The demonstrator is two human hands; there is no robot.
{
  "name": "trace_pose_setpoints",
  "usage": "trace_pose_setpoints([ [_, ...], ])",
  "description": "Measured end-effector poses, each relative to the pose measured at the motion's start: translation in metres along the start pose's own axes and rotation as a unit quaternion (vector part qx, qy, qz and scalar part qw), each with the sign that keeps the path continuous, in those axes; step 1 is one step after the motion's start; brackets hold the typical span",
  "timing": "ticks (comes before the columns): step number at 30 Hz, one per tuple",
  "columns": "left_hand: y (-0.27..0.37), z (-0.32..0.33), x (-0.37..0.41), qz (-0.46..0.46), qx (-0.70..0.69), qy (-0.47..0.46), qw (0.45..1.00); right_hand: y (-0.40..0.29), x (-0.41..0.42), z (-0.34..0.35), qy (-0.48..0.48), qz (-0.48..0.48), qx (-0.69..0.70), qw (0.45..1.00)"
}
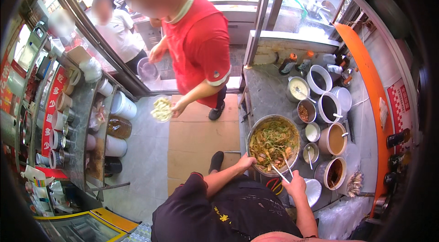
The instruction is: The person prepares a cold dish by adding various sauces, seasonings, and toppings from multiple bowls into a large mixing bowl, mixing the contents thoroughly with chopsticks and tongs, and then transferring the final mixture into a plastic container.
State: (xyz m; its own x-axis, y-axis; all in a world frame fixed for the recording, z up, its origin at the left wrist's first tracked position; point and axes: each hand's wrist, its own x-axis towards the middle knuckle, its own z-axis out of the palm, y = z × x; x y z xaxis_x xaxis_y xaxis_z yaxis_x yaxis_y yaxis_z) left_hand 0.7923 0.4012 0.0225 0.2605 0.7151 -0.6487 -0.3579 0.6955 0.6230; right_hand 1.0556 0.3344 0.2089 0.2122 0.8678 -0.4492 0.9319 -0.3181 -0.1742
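A steel mixing bowl [252, 135] holds a mix of shredded greens, noodle-like strands and pieces coated in sauce. My left hand [247, 162] grips the bowl's near left rim. In my right hand [295, 183] are white-handled tongs or two white utensils [281, 173], whose far ends reach into the food. Right of the bowl stand a steel cup of white powder or paste [312, 132], a cup with a spoon [310, 153] and a pot of peanuts or similar bits [304, 112]. A white bowl or plate [312, 192] lies beside my right wrist.
A person in red [202, 36] stands ahead, carrying a clear container of pale food [162, 109] and a clear tub [148, 69]. Tubs of brown sauce [332, 139], dark liquid [329, 107] and chili oil [334, 173] line the counter's right side. Shelves [80, 139] run along the left.
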Motion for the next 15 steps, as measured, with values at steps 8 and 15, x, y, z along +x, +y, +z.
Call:
trace_pose_setpoints([
  [8,-0.048,-0.029,0.048,-0.032,0.045,0.027,0.998,0.019,-0.019,0.026,0.086,0.012,0.035,0.996],
  [15,-0.015,-0.013,0.021,-0.049,0.091,0.039,0.994,0.022,-0.020,0.088,0.183,-0.005,0.145,0.972],
])
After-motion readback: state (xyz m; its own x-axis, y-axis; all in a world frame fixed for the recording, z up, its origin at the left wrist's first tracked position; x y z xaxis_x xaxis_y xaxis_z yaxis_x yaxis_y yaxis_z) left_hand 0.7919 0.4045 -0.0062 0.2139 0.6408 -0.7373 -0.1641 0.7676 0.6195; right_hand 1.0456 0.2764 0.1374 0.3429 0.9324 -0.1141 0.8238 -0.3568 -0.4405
